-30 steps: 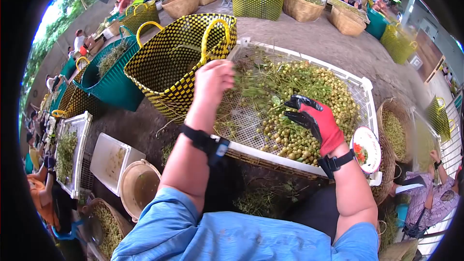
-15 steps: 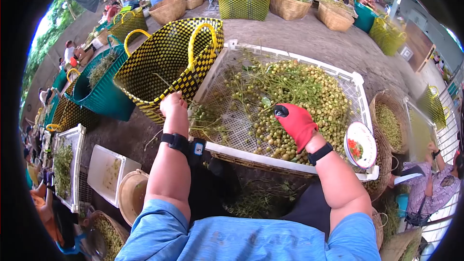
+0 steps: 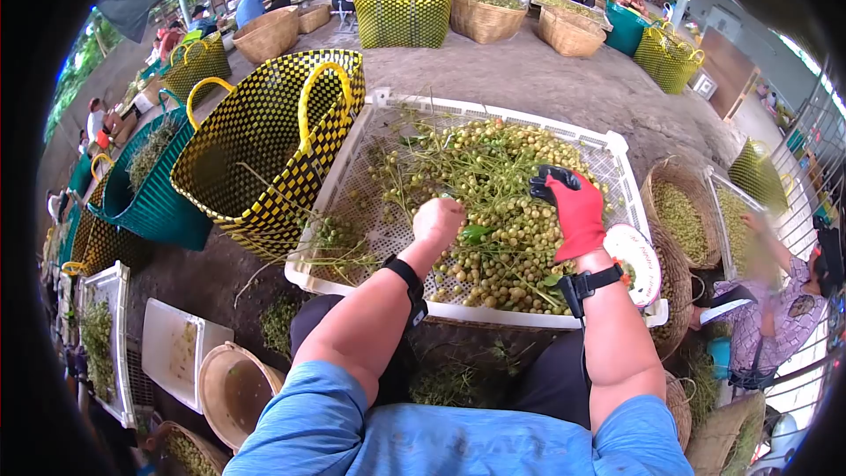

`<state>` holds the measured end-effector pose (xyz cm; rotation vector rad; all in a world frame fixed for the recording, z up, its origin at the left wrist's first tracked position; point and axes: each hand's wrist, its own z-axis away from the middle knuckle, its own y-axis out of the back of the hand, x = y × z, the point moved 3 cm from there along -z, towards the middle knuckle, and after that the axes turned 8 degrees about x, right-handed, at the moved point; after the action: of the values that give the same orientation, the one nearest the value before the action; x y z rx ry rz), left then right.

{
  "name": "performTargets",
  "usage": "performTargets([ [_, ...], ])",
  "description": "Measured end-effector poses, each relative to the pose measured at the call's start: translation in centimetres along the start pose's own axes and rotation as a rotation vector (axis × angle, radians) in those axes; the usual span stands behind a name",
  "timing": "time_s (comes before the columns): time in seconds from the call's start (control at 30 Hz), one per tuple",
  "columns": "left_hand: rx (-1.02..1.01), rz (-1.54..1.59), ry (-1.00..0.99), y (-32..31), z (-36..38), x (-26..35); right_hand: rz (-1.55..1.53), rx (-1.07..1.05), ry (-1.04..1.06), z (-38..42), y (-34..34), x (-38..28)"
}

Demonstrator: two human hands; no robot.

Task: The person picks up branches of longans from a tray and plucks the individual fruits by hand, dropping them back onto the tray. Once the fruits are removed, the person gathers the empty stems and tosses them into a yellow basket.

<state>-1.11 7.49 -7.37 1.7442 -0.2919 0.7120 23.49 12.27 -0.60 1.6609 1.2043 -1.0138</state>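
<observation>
While a teal basket (image 3: 145, 192) of stalks (image 3: 152, 156) stands far L, the yellow-black checkered basket (image 3: 275, 154) sits right by the white perforated tray (image 3: 493, 314), prob. for short reach, I'd guess from my remote end. Bare L hand (image 3: 439, 222) is over the tray, fingers curled in; can't tell if they pinch anything. Round green-yellow fruit (image 3: 520, 251) lies piled mid-to-R in the tray, stems (image 3: 502, 178) mixed in. Red-gloved R hand (image 3: 577, 211) is over the pile, black-coated fingers part-bent; I can't confirm a hold. White bowl (image 3: 641, 251) sits at tray's R end, prob. to clear the pile.
</observation>
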Motion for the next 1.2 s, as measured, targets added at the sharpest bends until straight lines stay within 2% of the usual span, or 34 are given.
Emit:
performTargets([
  [0.03,0.044,-0.029,0.045,0.4,-0.4,0.1,-0.106,0.020,-0.065,-0.5,0.6,0.6],
  [0.07,0.233,0.138,-0.092,1.2,-0.8,-0.3,-0.178,0.031,-0.093,-1.3,1.1,1.8],
  [0.1,0.284,0.210,-0.053,4.0,-0.2,1.3,-0.180,0.039,-0.092,-1.4,1.4,1.4],
  [0.2,0.439,0.097,-0.052,9.6,0.7,4.0,-0.197,0.115,0.018,-1.7,2.4,0.5],
  [0.27,0.524,-0.006,-0.094,11.8,0.9,4.4,-0.207,0.096,0.085,-0.3,2.1,-3.3],
  [0.3,0.586,0.013,-0.151,12.5,1.3,4.4,-0.220,0.069,0.152,0.2,1.8,-4.9],
  [0.33,0.668,0.006,-0.219,13.2,1.5,4.3,-0.271,-0.017,0.136,0.1,1.3,-4.6],
  [0.37,0.751,-0.003,-0.285,14.0,1.7,4.3,-0.274,-0.014,0.139,0.4,1.1,-5.3],
  [0.43,0.842,-0.043,-0.396,16.6,2.9,6.0,-0.252,-0.051,0.324,1.6,0.4,-7.7],
  [0.5,0.917,-0.085,-0.602,18.4,3.5,6.8,-0.261,-0.060,0.359,1.7,-0.1,-8.2],
  [0.57,0.888,-0.074,-0.733,19.1,4.1,7.5,0.182,0.018,0.664,2.9,-0.1,-11.8],
  [0.63,0.861,-0.012,-0.785,18.3,3.9,7.5,0.250,-0.002,0.687,3.0,-0.6,-12.0],
  [0.7,0.827,0.054,-0.838,17.5,4.2,8.0,0.529,-0.112,0.768,3.4,-2.1,-11.2],
  [0.77,0.842,0.083,-0.908,17.5,4.8,9.0,0.611,-0.188,0.787,3.1,-3.1,-7.5],
  [0.83,0.943,-0.154,-0.867,18.4,4.7,8.9,0.907,-0.390,0.585,2.4,-3.2,-2.9],
  [0.9,0.975,-0.154,-0.737,19.7,3.7,6.7,1.039,-0.480,0.401,1.2,-1.8,0.8],
  [0.93,0.978,-0.125,-0.670,20.5,3.5,5.9,1.037,-0.478,0.404,0.7,-1.4,0.8],
  [1.0,0.996,-0.067,-0.607,21.8,3.5,4.5,1.147,-0.548,0.050,-0.5,-0.6,1.7],
  [1.03,1.007,-0.018,-0.551,22.0,3.4,3.8,1.146,-0.550,0.057,-0.7,-0.1,2.4],
  [1.1,1.020,-0.001,-0.507,22.2,3.5,3.4,0.849,-0.228,0.301,-0.5,0.5,1.8],
  [1.13,1.019,-0.003,-0.508,22.4,3.5,3.4,0.713,-0.162,0.342,-0.8,0.4,0.9],
  [1.2,1.025,0.001,-0.562,22.6,3.8,3.7,0.501,-0.010,0.587,-0.4,0.1,-2.3],
])
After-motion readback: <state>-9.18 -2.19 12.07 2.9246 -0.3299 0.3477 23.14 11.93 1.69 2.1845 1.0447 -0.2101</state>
